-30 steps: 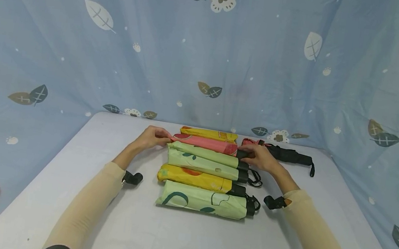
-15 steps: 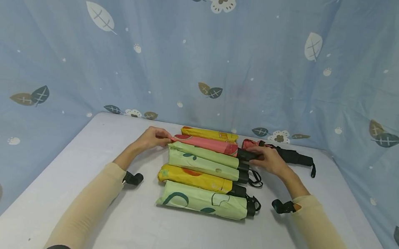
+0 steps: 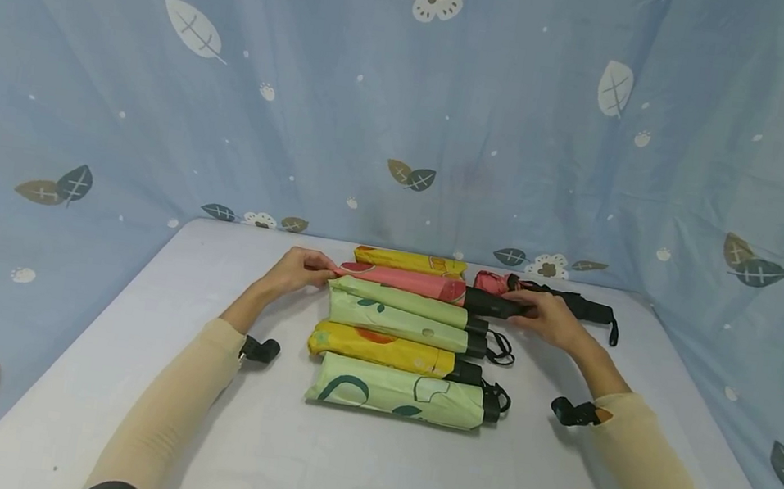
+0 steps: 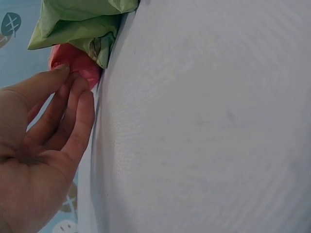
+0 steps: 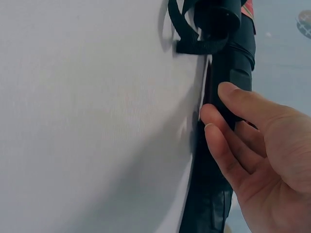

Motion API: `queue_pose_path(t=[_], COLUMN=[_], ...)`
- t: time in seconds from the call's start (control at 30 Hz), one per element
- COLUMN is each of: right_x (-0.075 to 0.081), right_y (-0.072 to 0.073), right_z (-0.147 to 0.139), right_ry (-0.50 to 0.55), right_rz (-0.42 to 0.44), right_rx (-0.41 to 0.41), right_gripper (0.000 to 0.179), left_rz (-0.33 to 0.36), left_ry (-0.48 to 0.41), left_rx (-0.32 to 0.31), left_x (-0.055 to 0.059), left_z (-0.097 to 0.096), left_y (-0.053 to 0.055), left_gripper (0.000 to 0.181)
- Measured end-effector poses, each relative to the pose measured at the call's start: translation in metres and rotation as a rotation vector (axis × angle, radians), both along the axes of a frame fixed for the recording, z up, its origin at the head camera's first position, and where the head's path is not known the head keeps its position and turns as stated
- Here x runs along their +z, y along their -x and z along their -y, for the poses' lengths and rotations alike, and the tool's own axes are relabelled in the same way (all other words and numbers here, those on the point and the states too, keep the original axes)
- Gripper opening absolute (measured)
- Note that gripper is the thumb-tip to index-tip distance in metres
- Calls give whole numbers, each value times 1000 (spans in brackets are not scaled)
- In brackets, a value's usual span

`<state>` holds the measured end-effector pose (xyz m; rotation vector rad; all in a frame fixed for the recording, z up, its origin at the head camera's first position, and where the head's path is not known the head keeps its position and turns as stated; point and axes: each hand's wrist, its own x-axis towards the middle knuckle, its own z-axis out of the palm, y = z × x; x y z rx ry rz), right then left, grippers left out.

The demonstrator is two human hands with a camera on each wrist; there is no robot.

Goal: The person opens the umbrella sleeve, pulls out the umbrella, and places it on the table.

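Observation:
A pink folded umbrella (image 3: 402, 280) with a watermelon pattern lies crosswise in a row of folded umbrellas. My left hand (image 3: 299, 269) pinches the left end of its pink fabric, seen in the left wrist view as a pink tip (image 4: 77, 63) under pale green cloth. On the other side, my right hand (image 3: 553, 319) holds the end of the black handle (image 3: 488, 303), thumb on top and fingers beneath in the right wrist view. A long black stretch shows between the pink fabric and those fingers.
Nearer me lie pale green umbrellas (image 3: 400, 324), a yellow one (image 3: 386, 349) and another green one (image 3: 402, 392). Another yellow umbrella (image 3: 408, 261) lies behind. A black umbrella (image 3: 580, 307) and a pink bundle (image 3: 490, 280) sit back right, close to my right hand.
My right hand has moved rightward, and more of the black handle shows out of the pink fabric. The left hand and the pink part have stayed in place.

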<state>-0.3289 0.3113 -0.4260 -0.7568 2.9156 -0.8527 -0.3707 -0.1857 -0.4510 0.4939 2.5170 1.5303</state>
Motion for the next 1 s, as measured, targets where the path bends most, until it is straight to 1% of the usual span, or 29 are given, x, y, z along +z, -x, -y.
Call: queue_pose_path(t=[0.33,0.57,0.77,1.0], right_x=[2,8,10,13], right_y=[-5,-14,-17,-22], right_z=[-17,-29,-37,-50], right_ry=[-15,-40,-54,-84], right_rz=[-23,-26,-29,-22], right_rx=[-9,-24,-49,-67], right_gripper=[48,47,46,48], left_rz=[14,11,23,36], left_ry=[-10,-2,1,2], left_rx=[13,-2,21,27], left_x=[4,4,4,4], left_z=[-1,-1,-2,-2], left_y=[-1,0,-1,0], left_gripper=[21,23,21,20])
